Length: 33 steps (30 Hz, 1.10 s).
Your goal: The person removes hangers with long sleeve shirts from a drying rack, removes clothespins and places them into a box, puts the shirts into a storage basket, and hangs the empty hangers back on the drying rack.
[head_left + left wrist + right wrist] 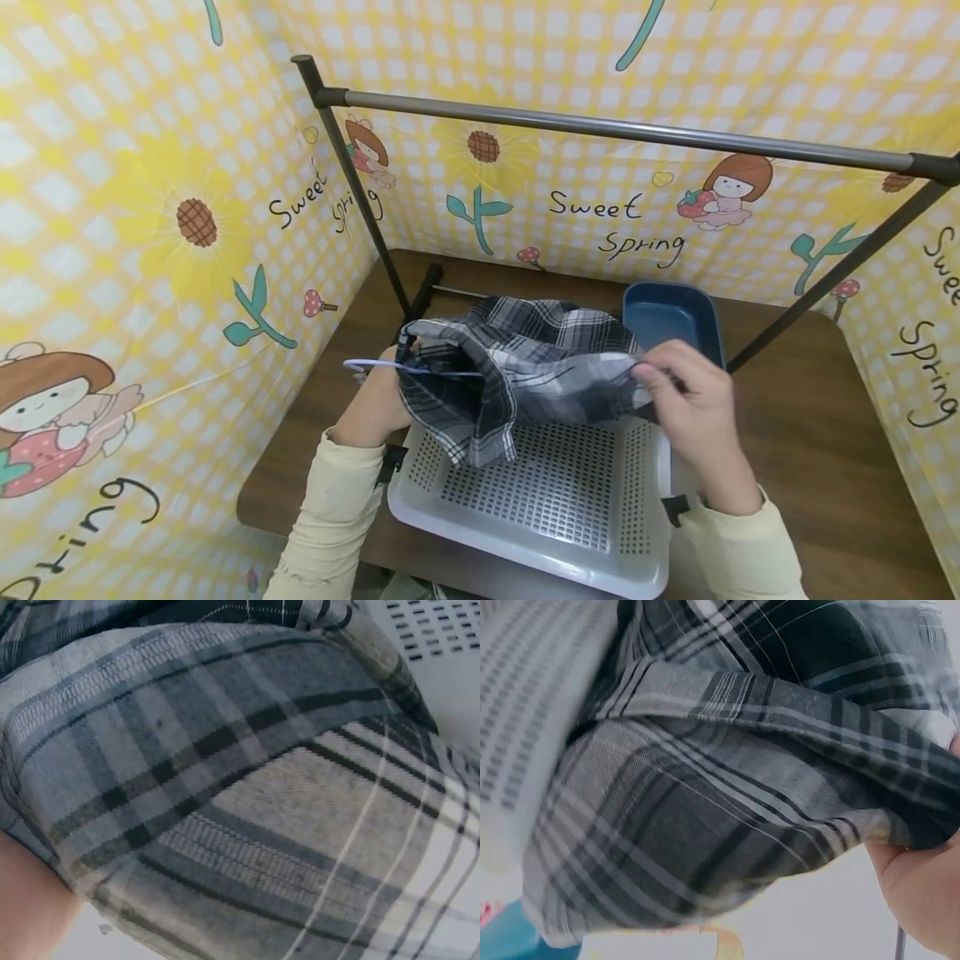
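A grey, black and white plaid shirt (562, 387) is bunched over a grey perforated plastic basket (525, 567). My right hand (693, 404) pinches the shirt's right edge between thumb and fingers and draws the cloth out sideways. At the shirt's left end is my left hand (378, 404), its fingers hidden behind the cloth. A pale blue hanger (367, 362) pokes out of the shirt's opening there, crossing over that hand. Plaid folds fill both wrist views, with part of the right hand (922, 892) at the edge of the right one.
A clothes rack with a metal bar (600, 127) and dark posts stands over the brown table (817, 467). Behind the shirt, toward the right, sits a blue tray (671, 312). Yellow checked cloth (420, 50) covers the walls around.
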Available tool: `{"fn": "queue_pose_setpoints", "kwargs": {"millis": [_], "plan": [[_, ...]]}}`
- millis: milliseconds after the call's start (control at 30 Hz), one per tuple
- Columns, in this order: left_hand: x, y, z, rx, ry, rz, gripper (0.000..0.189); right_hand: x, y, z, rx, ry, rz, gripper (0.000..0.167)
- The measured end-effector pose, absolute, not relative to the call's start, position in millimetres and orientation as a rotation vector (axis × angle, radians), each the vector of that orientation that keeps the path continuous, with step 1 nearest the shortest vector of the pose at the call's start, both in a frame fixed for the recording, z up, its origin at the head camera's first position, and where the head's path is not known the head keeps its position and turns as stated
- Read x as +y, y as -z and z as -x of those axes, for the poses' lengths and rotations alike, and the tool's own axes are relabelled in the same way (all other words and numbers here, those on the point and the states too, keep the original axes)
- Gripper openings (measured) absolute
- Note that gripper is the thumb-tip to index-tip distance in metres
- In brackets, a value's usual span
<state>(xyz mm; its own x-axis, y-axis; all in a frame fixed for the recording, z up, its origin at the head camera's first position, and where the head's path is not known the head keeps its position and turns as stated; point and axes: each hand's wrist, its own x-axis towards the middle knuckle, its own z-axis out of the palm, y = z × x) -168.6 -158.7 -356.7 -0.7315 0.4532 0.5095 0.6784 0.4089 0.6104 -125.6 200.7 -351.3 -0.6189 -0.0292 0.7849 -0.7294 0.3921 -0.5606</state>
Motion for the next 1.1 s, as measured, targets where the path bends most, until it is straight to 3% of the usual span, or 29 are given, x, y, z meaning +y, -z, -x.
{"fn": "queue_pose_setpoints", "kwargs": {"millis": [233, 467, 833, 967, 1100], "plan": [[-165, 347, 168, -2.348, 1.454, 1.138, 0.024, 241, 349, 115, -1.954, -1.320, -0.303, 0.012], [-162, 343, 166, -2.289, 1.535, 1.226, 0.025, 244, 363, 125, -2.100, -1.336, -0.124, 0.003], [-155, 341, 168, -2.073, 1.514, 1.391, 0.016, 236, 383, 140, -2.289, -1.032, -0.126, 0.005], [-156, 342, 170, -2.139, 1.492, 1.324, 0.022, 230, 383, 140, -2.348, -0.918, -0.141, 0.005], [-159, 344, 169, -2.258, 1.513, 1.160, 0.026, 223, 370, 130, -2.240, -0.891, -0.125, 0.017]]}}
